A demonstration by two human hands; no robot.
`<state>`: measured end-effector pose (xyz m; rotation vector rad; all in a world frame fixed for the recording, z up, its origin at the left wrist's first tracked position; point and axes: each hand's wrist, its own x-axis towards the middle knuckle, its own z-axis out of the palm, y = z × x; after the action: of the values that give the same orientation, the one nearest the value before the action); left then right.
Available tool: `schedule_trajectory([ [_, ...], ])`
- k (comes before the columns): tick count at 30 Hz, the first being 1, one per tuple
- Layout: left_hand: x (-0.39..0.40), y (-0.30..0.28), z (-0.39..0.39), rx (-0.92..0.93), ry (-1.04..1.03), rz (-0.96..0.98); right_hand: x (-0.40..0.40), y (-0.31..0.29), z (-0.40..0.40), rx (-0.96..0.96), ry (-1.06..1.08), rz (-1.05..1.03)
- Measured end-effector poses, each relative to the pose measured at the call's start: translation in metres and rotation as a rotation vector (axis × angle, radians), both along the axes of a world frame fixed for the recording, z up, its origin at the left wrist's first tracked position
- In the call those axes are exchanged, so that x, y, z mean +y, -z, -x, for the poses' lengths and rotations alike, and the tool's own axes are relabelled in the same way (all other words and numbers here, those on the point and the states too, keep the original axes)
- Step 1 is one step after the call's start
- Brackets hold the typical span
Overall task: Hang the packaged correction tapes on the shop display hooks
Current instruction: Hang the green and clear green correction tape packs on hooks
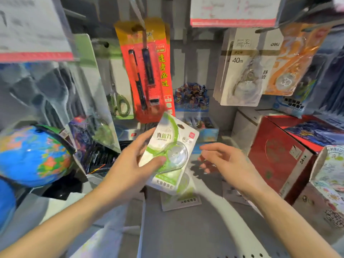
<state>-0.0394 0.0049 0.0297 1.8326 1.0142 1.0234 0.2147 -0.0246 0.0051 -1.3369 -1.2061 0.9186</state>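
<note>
Fingers of the left hand [130, 162] curl behind a green and white correction tape pack [170, 155], with the thumb pressed across its front just beside the clear bubble that covers the tape. The pack is held tilted, its hang hole toward the upper right, in the air above the grey shelf [186, 229] and below the hanging goods.

Right of it, the right hand [221, 161] is close to the pack without touching it, fingers loosely spread and holding nothing.

Under the held pack another green and white pack [181, 201] lies flat on the shelf, partly covered from this view.

Higher up, a red pen pack [149, 71] hangs from a metal hook [137, 13]. To its right a white correction tape pack [242, 67] marked 40m hangs in a row with an orange pack [296, 58] beside it. Green-handled scissors [119, 101] hang left of the red pack.

At the left edge of the shelf stands a blue globe [33, 155]. At the right edge sits a red box [284, 155], and toward the back a box of cartoon cards [193, 101].
</note>
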Motion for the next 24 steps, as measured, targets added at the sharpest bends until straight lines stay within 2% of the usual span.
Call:
schedule_trajectory([
  [3,-0.004,0.002,0.012,0.110,-0.065,-0.072,0.008,0.025,0.007,-0.466,0.007,0.100],
  [7,-0.014,0.001,0.017,0.201,-0.116,-0.122,0.014,0.053,0.032,-0.838,-0.046,0.235],
  [14,-0.022,-0.002,0.012,0.254,-0.116,-0.109,0.024,0.058,0.059,-0.950,-0.044,0.309],
  [20,-0.019,0.001,0.007,0.225,-0.104,-0.106,0.012,0.051,0.011,-1.020,-0.110,0.406],
  [24,-0.014,0.003,-0.003,0.214,-0.092,-0.108,0.004,0.053,0.000,-1.020,-0.049,0.427],
])
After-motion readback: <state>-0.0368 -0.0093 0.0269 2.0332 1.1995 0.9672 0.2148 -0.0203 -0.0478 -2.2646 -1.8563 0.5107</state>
